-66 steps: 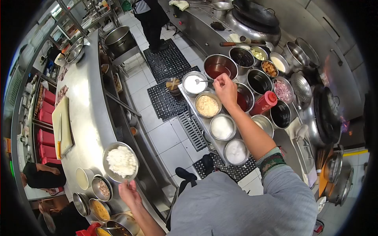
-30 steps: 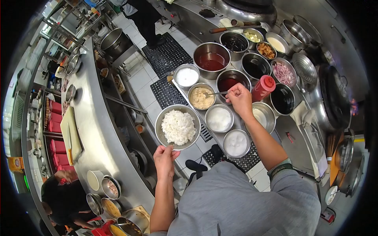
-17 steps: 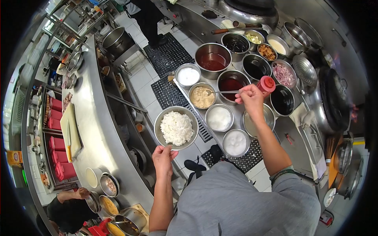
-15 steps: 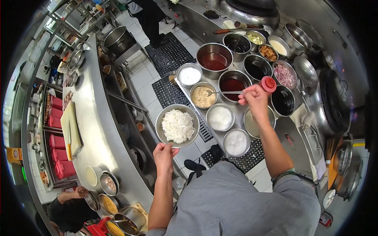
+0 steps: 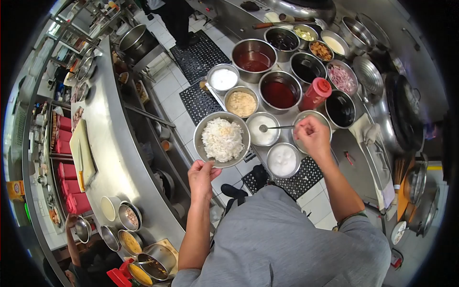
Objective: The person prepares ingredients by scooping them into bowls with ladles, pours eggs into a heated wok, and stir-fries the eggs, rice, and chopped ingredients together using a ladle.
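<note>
Over the gap between the long steel desk and the cluster of tubs, the steel bowl of rice is held out. Left hand: fingers and thumb pinched on its near rim. A pale tan patch shows on the rice. Right hand: fingers closed on the spoon, whose tip sits over the middle tub of white powder; contact with the powder cannot be told.

Surroundings: tan crumbly stuff just beyond the steel bowl; a red squeeze bottle stands just past the right hand, with a pot of dark red liquid beside it. On the desk, a knife lies on a cutting board.

Obscured: the right hand covers much of a metal container beneath it; contents not made out. The far person is cut off at the top. At lower left, a co-worker's hand is at a metal basin; the grip is too small to read, the body mostly lost in shadow.
</note>
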A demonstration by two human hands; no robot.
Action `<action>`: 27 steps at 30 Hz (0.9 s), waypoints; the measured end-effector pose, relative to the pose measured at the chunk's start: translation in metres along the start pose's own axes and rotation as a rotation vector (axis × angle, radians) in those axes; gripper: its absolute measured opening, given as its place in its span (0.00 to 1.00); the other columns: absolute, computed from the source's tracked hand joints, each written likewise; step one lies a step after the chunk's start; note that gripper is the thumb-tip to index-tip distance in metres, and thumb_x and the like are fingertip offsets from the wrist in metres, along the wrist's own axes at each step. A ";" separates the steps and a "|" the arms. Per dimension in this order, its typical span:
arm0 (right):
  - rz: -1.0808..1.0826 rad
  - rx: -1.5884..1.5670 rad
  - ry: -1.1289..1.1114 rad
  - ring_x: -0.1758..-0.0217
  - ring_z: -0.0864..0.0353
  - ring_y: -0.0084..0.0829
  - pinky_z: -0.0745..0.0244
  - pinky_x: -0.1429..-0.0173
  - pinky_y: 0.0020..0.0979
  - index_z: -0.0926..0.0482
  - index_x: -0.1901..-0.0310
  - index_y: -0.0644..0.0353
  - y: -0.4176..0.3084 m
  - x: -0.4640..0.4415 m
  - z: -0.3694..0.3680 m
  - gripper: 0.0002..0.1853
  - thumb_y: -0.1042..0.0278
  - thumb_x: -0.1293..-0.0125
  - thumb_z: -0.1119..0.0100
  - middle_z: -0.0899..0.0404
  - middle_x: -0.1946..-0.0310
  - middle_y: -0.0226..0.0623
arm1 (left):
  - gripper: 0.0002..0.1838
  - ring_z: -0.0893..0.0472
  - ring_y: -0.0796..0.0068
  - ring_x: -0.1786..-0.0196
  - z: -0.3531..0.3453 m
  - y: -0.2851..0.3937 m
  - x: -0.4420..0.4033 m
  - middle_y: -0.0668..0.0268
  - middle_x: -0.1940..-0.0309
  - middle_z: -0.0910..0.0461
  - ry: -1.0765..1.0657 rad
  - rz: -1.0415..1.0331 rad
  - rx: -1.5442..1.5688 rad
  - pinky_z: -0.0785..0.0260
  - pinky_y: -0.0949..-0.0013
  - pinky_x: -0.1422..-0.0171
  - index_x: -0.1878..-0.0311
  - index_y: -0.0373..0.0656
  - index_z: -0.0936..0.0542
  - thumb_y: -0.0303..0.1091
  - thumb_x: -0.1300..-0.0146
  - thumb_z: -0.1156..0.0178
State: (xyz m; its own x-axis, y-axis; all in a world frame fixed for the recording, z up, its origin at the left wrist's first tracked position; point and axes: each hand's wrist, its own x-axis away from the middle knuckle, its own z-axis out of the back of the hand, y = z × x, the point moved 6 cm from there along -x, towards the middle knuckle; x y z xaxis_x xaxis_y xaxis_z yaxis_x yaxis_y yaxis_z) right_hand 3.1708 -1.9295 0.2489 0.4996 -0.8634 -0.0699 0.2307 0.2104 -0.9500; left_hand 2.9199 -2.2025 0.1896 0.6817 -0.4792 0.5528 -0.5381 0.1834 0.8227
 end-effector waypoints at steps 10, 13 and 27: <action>-0.264 -0.251 -0.038 0.73 0.17 0.22 0.21 0.69 0.23 0.25 0.59 0.64 0.066 0.011 -0.009 0.04 0.75 0.29 0.40 0.15 0.69 0.39 | 0.08 0.18 0.77 0.74 0.004 -0.009 0.015 0.65 0.71 0.21 0.059 0.008 -0.010 0.17 0.71 0.62 0.68 0.43 0.27 0.24 0.33 0.40; -0.281 -0.333 -0.045 0.74 0.17 0.22 0.22 0.71 0.23 0.25 0.59 0.63 0.079 0.007 -0.007 0.04 0.74 0.28 0.40 0.14 0.68 0.40 | 0.08 0.18 0.77 0.73 0.006 -0.015 0.024 0.66 0.71 0.20 0.082 0.012 -0.006 0.17 0.71 0.62 0.68 0.43 0.27 0.24 0.33 0.40; -0.121 -0.442 -0.132 0.77 0.20 0.18 0.30 0.75 0.19 0.24 0.60 0.61 0.007 0.001 0.031 0.03 0.74 0.29 0.40 0.14 0.70 0.38 | 0.08 0.17 0.76 0.72 -0.005 -0.047 0.077 0.65 0.72 0.20 0.153 -0.026 0.016 0.17 0.72 0.62 0.69 0.42 0.26 0.24 0.33 0.39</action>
State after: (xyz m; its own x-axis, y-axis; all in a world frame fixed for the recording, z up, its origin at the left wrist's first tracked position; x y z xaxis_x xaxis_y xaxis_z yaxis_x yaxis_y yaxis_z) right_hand 3.1989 -1.9151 0.2513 0.5992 -0.7983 0.0609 -0.0696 -0.1278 -0.9894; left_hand 3.0005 -2.2437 0.1947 0.7624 -0.3473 0.5461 -0.5262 0.1585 0.8355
